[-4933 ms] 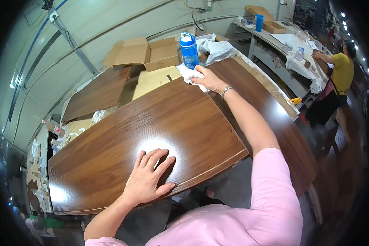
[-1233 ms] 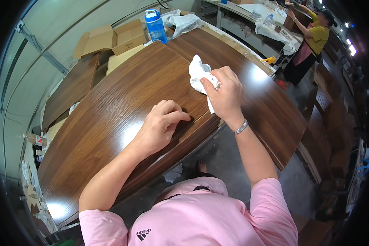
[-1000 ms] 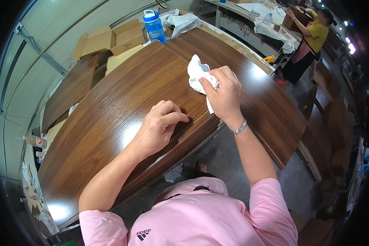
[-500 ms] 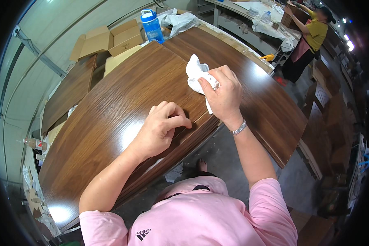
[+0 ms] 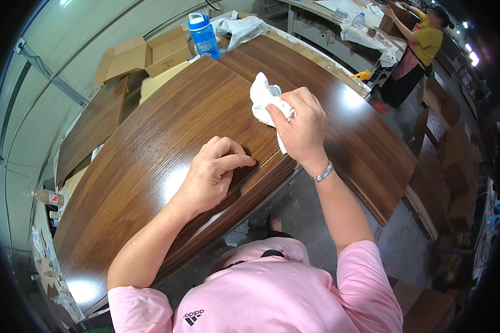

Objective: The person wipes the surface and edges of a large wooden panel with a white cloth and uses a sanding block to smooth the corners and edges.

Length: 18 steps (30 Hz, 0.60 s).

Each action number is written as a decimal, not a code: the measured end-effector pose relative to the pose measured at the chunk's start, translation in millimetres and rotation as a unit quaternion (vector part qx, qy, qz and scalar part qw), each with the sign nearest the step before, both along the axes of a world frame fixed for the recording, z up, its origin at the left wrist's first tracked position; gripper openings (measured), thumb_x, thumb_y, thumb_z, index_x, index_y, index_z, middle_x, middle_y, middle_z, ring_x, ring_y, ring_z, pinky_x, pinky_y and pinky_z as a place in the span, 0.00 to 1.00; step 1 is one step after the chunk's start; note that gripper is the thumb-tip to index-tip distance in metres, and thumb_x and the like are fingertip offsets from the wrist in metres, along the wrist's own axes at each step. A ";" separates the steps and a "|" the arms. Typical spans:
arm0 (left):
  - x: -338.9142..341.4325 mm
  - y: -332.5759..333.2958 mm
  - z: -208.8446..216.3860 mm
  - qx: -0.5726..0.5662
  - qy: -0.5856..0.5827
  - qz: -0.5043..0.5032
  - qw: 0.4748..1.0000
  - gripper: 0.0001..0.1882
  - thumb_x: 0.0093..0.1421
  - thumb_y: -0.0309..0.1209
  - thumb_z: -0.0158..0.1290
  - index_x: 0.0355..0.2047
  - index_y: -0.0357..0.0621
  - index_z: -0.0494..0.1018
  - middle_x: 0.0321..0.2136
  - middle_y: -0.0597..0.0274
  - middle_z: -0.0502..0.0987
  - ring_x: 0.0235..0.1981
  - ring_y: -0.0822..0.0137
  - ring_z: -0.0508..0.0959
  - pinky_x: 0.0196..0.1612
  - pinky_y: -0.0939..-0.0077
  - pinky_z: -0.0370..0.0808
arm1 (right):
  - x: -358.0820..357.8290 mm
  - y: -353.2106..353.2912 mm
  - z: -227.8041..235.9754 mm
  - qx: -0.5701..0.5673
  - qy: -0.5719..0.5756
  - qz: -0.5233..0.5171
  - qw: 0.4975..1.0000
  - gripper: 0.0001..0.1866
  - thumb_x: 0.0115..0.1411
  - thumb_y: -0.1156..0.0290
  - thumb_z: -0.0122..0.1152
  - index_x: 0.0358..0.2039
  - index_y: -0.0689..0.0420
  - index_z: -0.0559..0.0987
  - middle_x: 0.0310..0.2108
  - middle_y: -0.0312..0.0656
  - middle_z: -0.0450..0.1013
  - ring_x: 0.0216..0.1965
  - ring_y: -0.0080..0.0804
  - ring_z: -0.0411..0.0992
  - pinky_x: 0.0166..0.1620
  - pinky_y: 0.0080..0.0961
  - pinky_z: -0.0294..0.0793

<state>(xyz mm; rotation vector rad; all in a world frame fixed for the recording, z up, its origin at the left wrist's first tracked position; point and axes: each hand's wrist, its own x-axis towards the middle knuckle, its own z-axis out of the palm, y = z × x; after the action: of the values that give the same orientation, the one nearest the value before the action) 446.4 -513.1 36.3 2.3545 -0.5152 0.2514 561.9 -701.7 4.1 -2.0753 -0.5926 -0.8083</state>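
A glossy brown wood-grain panel (image 5: 144, 130) lies atop a stack of similar panels, with another brown panel (image 5: 366, 144) beside it on the right. In my right hand (image 5: 304, 126) is a crumpled white cloth (image 5: 265, 99), pinched between thumb and fingers just above the panels where the two meet. My left hand (image 5: 218, 171) rests at the top panel's near edge with its fingers curled. Its thumb and forefinger come together by that edge; whatever may be between them is too small to see.
Behind the panels stand a blue bottle (image 5: 204, 36) and an open cardboard box (image 5: 150, 54). A plastic bottle (image 5: 47, 196) is at the far left. At the back right, a person in a yellow top (image 5: 428, 40) handles a brown piece at a cluttered table (image 5: 311, 28).
My left hand has shifted slightly left along the panel's edge. The right hand keeps its grip on the cloth and has barely moved.
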 end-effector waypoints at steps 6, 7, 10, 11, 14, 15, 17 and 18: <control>-1.3 -0.8 0.2 -0.012 0.012 0.019 1.000 0.20 0.48 0.07 0.48 0.35 0.41 0.81 0.37 0.61 0.76 0.42 0.60 0.75 0.45 0.69 0.74 | -0.7 0.7 1.0 -0.002 0.005 0.001 1.000 0.11 0.53 0.64 0.71 0.33 0.57 0.81 0.33 0.41 0.72 0.37 0.43 0.74 0.37 0.40 0.75; -0.9 0.1 0.1 -0.011 0.012 0.020 1.000 0.20 0.48 0.07 0.48 0.35 0.41 0.81 0.37 0.61 0.76 0.42 0.60 0.75 0.45 0.69 0.74 | -1.0 0.8 1.4 -0.002 0.011 0.002 1.000 0.11 0.53 0.64 0.71 0.33 0.57 0.81 0.33 0.41 0.72 0.37 0.43 0.74 0.37 0.39 0.75; 0.1 1.9 -0.7 -0.001 0.003 0.006 1.000 0.21 0.47 0.07 0.48 0.35 0.41 0.81 0.37 0.61 0.76 0.42 0.60 0.75 0.45 0.69 0.74 | -0.6 1.2 0.7 -0.004 0.010 0.001 1.000 0.12 0.53 0.64 0.71 0.33 0.57 0.81 0.33 0.40 0.72 0.37 0.43 0.74 0.38 0.39 0.75; -0.4 0.6 -0.6 0.001 0.000 0.009 1.000 0.21 0.47 0.07 0.49 0.35 0.41 0.81 0.37 0.61 0.76 0.42 0.60 0.75 0.45 0.69 0.74 | -0.6 1.0 0.7 -0.004 0.010 0.001 1.000 0.12 0.53 0.64 0.71 0.33 0.57 0.81 0.33 0.40 0.72 0.37 0.43 0.74 0.38 0.39 0.75; -0.5 -0.4 -0.8 0.010 -0.010 0.011 1.000 0.21 0.46 0.07 0.49 0.35 0.42 0.81 0.37 0.61 0.76 0.42 0.59 0.75 0.44 0.68 0.74 | -0.5 0.6 0.8 -0.003 0.008 0.003 1.000 0.12 0.53 0.64 0.71 0.33 0.57 0.81 0.33 0.40 0.72 0.37 0.43 0.74 0.37 0.39 0.76; -0.4 -0.5 -1.1 0.016 -0.017 0.010 1.000 0.22 0.46 0.07 0.49 0.36 0.42 0.81 0.37 0.61 0.76 0.42 0.59 0.75 0.44 0.68 0.74 | -0.4 0.5 0.2 -0.003 0.007 0.002 1.000 0.12 0.53 0.64 0.71 0.33 0.57 0.81 0.34 0.40 0.72 0.37 0.43 0.74 0.37 0.40 0.76; 0.6 1.7 -2.1 0.015 -0.018 0.004 1.000 0.22 0.46 0.07 0.49 0.35 0.42 0.81 0.37 0.61 0.76 0.42 0.59 0.75 0.44 0.68 0.74 | -0.1 0.4 0.1 -0.002 0.007 0.002 1.000 0.12 0.53 0.64 0.71 0.33 0.56 0.81 0.34 0.40 0.72 0.37 0.43 0.74 0.37 0.40 0.76; 0.7 2.4 -2.6 0.013 -0.018 -0.002 1.000 0.22 0.45 0.07 0.49 0.35 0.42 0.81 0.37 0.61 0.76 0.42 0.59 0.75 0.44 0.68 0.74 | -0.1 0.3 0.2 -0.002 0.008 0.002 1.000 0.12 0.53 0.64 0.71 0.33 0.56 0.81 0.34 0.40 0.72 0.37 0.43 0.74 0.37 0.40 0.76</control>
<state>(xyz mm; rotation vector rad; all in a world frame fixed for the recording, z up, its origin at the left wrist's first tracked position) 447.1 -510.7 33.7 2.3777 -0.5427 0.2882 561.8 -701.4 4.3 -2.0827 -0.5896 -0.7886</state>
